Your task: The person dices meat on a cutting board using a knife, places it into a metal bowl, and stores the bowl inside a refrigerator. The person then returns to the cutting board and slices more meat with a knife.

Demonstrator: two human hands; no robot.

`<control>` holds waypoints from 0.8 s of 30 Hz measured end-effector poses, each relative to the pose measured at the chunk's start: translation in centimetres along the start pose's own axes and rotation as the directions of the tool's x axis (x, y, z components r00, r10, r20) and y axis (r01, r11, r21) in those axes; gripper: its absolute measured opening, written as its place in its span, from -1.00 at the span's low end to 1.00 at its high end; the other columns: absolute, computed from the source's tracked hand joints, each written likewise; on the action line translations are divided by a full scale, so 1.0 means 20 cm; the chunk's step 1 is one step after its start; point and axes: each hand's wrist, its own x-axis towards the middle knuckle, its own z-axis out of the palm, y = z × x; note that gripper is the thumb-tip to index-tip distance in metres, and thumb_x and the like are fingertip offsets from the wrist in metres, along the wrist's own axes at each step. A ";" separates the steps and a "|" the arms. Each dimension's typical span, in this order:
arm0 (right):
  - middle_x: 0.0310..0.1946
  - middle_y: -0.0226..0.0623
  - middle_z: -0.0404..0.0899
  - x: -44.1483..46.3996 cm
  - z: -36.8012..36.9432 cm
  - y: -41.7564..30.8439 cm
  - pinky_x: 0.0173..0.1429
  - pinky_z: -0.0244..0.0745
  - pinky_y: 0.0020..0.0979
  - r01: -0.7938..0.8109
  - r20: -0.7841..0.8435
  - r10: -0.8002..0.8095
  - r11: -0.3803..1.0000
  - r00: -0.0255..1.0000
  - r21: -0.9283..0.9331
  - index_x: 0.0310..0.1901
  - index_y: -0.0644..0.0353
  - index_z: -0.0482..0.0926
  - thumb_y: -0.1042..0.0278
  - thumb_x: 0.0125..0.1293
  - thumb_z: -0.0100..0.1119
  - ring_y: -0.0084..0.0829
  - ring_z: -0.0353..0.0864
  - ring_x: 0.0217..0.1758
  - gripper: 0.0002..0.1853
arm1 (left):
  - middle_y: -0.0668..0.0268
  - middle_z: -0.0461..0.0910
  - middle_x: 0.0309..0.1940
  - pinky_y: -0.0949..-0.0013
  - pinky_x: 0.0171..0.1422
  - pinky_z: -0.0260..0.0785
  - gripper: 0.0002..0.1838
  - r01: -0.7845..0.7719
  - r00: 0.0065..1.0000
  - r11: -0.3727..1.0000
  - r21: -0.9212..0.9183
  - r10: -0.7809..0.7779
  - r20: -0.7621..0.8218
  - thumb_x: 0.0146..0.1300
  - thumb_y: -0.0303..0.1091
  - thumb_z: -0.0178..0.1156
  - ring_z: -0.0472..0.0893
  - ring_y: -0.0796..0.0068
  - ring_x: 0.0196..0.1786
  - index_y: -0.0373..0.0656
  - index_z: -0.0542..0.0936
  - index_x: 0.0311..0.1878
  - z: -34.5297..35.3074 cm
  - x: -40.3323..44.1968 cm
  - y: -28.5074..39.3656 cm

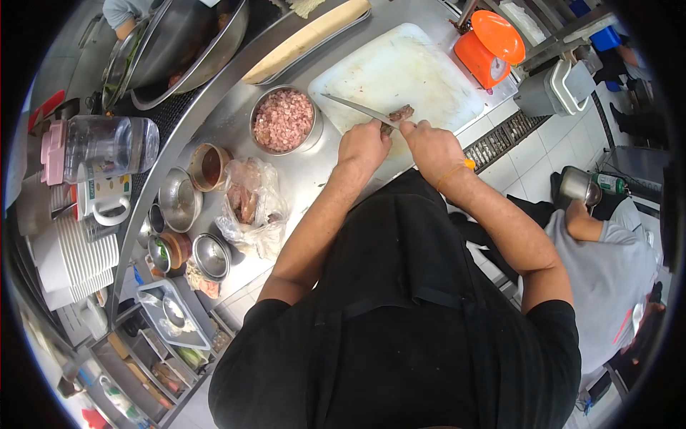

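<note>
My right hand (434, 150) is closed round a kitchen knife (357, 107), whose long blade points up and to the left over the white cutting board (386, 68). A yellow end, apparently of the handle, shows by my right wrist. A small brown-red piece of meat (401, 113) lies against the far side of the blade. My left hand (364, 146) is closed just on the near side, fingers pressed together at a dark bit of the meat beside the blade. A steel bowl (319, 130) full of diced pink meat (283, 119) stands left of the board.
A plastic bag (275, 207) with meat, small bowls (179, 200) and an orange scale (480, 61) surround the board. Stacked white dishes (75, 250) and a plastic jug (111, 149) stand at left. A co-worker in grey (600, 279) is close on my right, holding a metal pot (577, 186).
</note>
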 end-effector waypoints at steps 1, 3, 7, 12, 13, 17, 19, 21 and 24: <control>-0.16 -0.15 0.72 -0.03 0.00 0.02 -0.23 0.74 -0.30 0.008 0.004 -0.008 1.000 1.000 -0.003 0.11 0.24 0.46 0.43 0.38 0.23 -0.23 0.85 -0.26 -0.68 | -0.08 0.78 -0.16 -0.07 0.18 0.60 -0.72 0.011 1.000 1.000 -0.010 -0.011 0.002 0.36 -0.24 0.25 0.77 -0.11 -0.01 -0.24 0.70 -0.02 0.00 0.00 -0.01; -0.18 -0.15 0.70 -0.10 0.03 0.07 -0.26 0.73 -0.30 -0.002 0.000 0.002 1.000 1.000 -0.019 0.10 0.24 0.45 0.44 0.37 0.23 -0.23 0.85 -0.28 -0.69 | -0.07 0.79 -0.16 -0.07 0.19 0.60 -0.72 0.031 0.999 0.999 -0.030 -0.031 0.010 0.37 -0.24 0.24 0.77 -0.11 -0.01 -0.24 0.69 -0.02 0.00 0.00 -0.02; -0.23 -0.16 0.67 -0.25 0.05 0.15 -0.31 0.72 -0.31 -0.036 -0.001 0.036 0.998 0.999 -0.058 0.10 0.22 0.45 0.46 0.37 0.21 -0.23 0.83 -0.32 -0.70 | -0.05 0.79 -0.16 -0.07 0.19 0.59 -0.72 0.021 0.999 0.995 -0.093 -0.024 -0.030 0.39 -0.23 0.21 0.76 -0.12 -0.01 -0.21 0.70 0.00 0.01 0.01 -0.06; -0.21 -0.13 0.62 -0.36 0.12 0.27 -0.26 0.73 -0.22 -0.086 -0.007 0.086 0.996 0.996 -0.020 0.12 0.12 0.42 0.44 0.41 0.17 -0.16 0.80 -0.30 -0.71 | -0.01 0.79 -0.15 -0.07 0.16 0.58 -0.72 0.014 0.999 0.990 -0.140 -0.019 -0.032 0.41 -0.22 0.18 0.75 -0.13 -0.02 -0.12 0.71 0.04 0.01 0.02 -0.09; -0.21 -0.13 0.62 -0.37 0.12 0.28 -0.25 0.73 -0.21 -0.097 -0.008 0.097 0.995 0.995 -0.022 0.12 0.12 0.42 0.45 0.41 0.16 -0.15 0.80 -0.30 -0.72 | 0.00 0.79 -0.14 -0.07 0.15 0.58 -0.71 0.014 1.000 0.990 -0.142 -0.018 -0.022 0.41 -0.21 0.19 0.76 -0.12 -0.02 -0.10 0.72 0.06 0.01 0.02 -0.10; -0.22 -0.14 0.61 -0.40 0.20 0.36 -0.23 0.71 -0.17 -0.089 -0.035 0.089 0.996 0.995 0.011 0.13 0.12 0.43 0.46 0.41 0.13 -0.14 0.79 -0.27 -0.71 | 0.02 0.80 -0.13 -0.01 0.11 0.61 -0.62 -0.018 1.000 0.991 -0.135 0.015 -0.020 0.39 -0.17 0.22 0.77 -0.07 -0.04 -0.02 0.72 0.20 0.01 0.03 -0.12; -0.27 -0.16 0.62 -0.39 0.23 0.38 -0.28 0.69 -0.19 -0.050 -0.100 0.051 0.999 0.994 0.012 0.16 0.15 0.45 0.44 0.40 0.15 -0.18 0.79 -0.31 -0.68 | 0.02 0.80 -0.12 0.03 0.09 0.62 -0.57 -0.026 0.999 0.991 -0.128 0.022 -0.029 0.39 -0.15 0.23 0.78 -0.05 -0.04 0.00 0.71 0.27 0.00 0.03 -0.14; -0.25 -0.13 0.65 -0.37 0.22 0.35 -0.21 0.69 -0.11 -0.086 -0.033 0.091 0.987 0.995 0.139 0.14 0.12 0.47 0.40 0.44 0.16 -0.10 0.79 -0.25 -0.72 | 0.02 0.80 -0.11 0.03 0.11 0.62 -0.55 -0.008 1.000 0.993 -0.118 0.005 -0.026 0.40 -0.13 0.23 0.78 -0.05 -0.02 -0.02 0.69 0.30 0.02 0.04 -0.20; -0.21 -0.09 0.68 -0.37 0.17 0.29 -0.11 0.67 0.00 -0.145 -0.009 0.156 0.932 0.988 0.331 0.11 0.11 0.49 0.31 0.49 0.18 0.02 0.77 -0.18 -0.77 | 0.04 0.76 0.11 -0.01 0.29 0.55 -0.52 0.053 0.998 0.993 -0.101 -0.049 0.041 0.37 -0.16 0.24 0.73 -0.01 0.17 -0.01 0.67 0.33 0.07 0.07 -0.31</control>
